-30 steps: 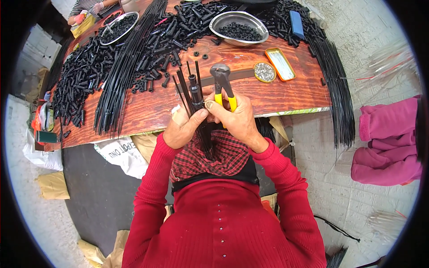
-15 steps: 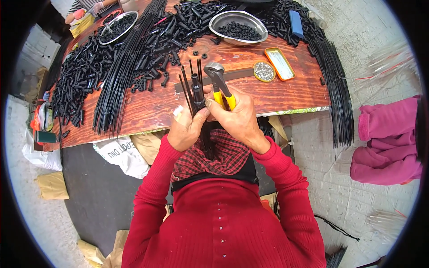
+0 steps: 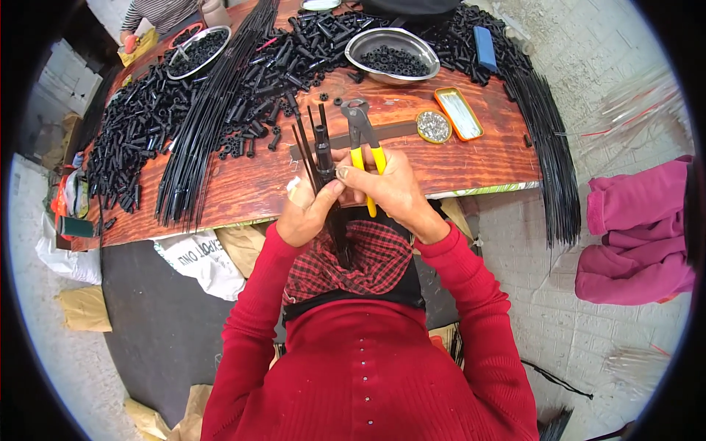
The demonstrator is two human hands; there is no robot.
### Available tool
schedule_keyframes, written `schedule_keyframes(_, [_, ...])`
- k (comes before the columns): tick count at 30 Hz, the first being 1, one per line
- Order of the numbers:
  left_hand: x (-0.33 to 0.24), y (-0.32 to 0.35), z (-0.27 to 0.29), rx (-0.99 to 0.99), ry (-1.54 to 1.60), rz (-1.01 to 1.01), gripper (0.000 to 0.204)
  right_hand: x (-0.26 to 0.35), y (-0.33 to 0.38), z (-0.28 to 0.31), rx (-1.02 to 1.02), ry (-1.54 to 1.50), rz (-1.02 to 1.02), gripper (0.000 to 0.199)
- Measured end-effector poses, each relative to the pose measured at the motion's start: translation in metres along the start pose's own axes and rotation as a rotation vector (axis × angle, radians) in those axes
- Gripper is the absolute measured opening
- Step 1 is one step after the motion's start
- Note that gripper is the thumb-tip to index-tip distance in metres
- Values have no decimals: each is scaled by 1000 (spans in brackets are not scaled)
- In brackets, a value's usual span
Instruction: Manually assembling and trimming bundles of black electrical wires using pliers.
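Note:
My left hand (image 3: 305, 213) is closed round a bundle of thin black rods (image 3: 303, 151) and a black tubular part (image 3: 323, 154), all standing upright in front of me. A small white wrap covers one of its fingers. In my right hand (image 3: 397, 192) are pincers with yellow handles (image 3: 358, 159), their dark jaws pointing away from me. The right thumb presses near the base of the tubular part, beside the left thumb. Below the hands, the dark lower ends of the rods hang over a red checked cloth (image 3: 368, 253) on my lap.
Black tubular parts (image 3: 129, 140) are heaped across the wooden table (image 3: 412, 165), with long black rods (image 3: 198, 140) laid over them. A metal bowl (image 3: 393, 75) holds small black pieces. Round (image 3: 434, 126) and rectangular (image 3: 459, 114) tins stand right. Another person (image 3: 158, 16) sits far left.
The pincers have turned more upright in my right hand, and more of one yellow handle shows below the fingers. The left hand stays nearly still. The far person's hands have shifted.

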State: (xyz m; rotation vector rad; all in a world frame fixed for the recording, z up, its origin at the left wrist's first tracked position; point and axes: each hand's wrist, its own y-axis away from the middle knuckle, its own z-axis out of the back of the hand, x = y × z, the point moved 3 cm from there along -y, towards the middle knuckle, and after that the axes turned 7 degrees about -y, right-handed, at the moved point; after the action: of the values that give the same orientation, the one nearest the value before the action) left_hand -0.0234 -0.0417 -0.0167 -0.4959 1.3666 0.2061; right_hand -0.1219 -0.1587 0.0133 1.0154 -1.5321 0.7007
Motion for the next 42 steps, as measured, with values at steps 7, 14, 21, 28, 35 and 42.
schedule_keyframes(7, [-1, 1, 6, 114, 164, 50, 54, -1, 1, -3, 79, -141, -20, 23])
schedule_keyframes(14, [6, -1, 9, 109, 221, 30, 58, -8, -1, -2, 107, -174, -14, 23])
schedule_keyframes(21, [17, -1, 13, 113, 315, -4, 54, -1, 2, -3, 166, -243, -29, 29])
schedule_keyframes(28, [13, -4, 8, 104, 392, 9, 56, 0, 7, 13, 198, -107, -62, 37])
schedule_keyframes(35, [18, -2, 12, 123, 447, -19, 56, 9, 30, 33, 412, 211, -223, 35])
schedule_keyframes(42, [21, -1, 12, 139, 369, -6, 47, 20, 28, 33, 550, 337, -296, 36])
